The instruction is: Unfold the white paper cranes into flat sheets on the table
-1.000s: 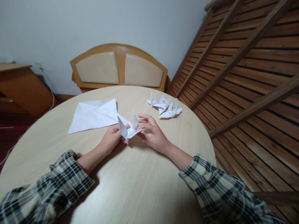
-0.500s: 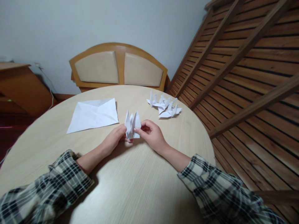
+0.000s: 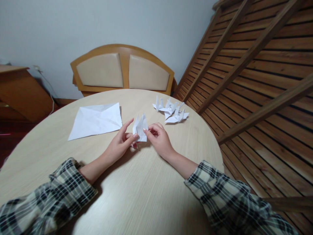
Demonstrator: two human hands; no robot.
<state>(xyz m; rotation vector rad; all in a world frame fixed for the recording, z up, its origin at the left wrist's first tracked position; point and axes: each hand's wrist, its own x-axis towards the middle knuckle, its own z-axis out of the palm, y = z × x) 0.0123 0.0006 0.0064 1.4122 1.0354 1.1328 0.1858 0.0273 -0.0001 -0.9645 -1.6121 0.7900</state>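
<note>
A partly folded piece of white origami paper [image 3: 141, 128] stands upright between my hands, its pointed flaps facing up. My left hand [image 3: 121, 142] pinches its lower left side with the thumb in front, while the index finger stretches out beyond it. On the other side, my right hand [image 3: 158, 138] grips the right edge between thumb and bent fingers. Part of the paper's back and some fingertips are hidden. Both hands are just above the round table [image 3: 146, 186].
To the left lies a creased sheet of white paper [image 3: 96, 120]. Several folded paper cranes [image 3: 176, 117] are grouped at the back right. A wooden headboard [image 3: 126, 70] is behind the table, and a slatted wooden panel [image 3: 259, 81] slants along the right.
My left index finger has lifted and straightened, and the left thumb has slid lower on the paper. The folded paper has turned a little, showing a broader front flap.
</note>
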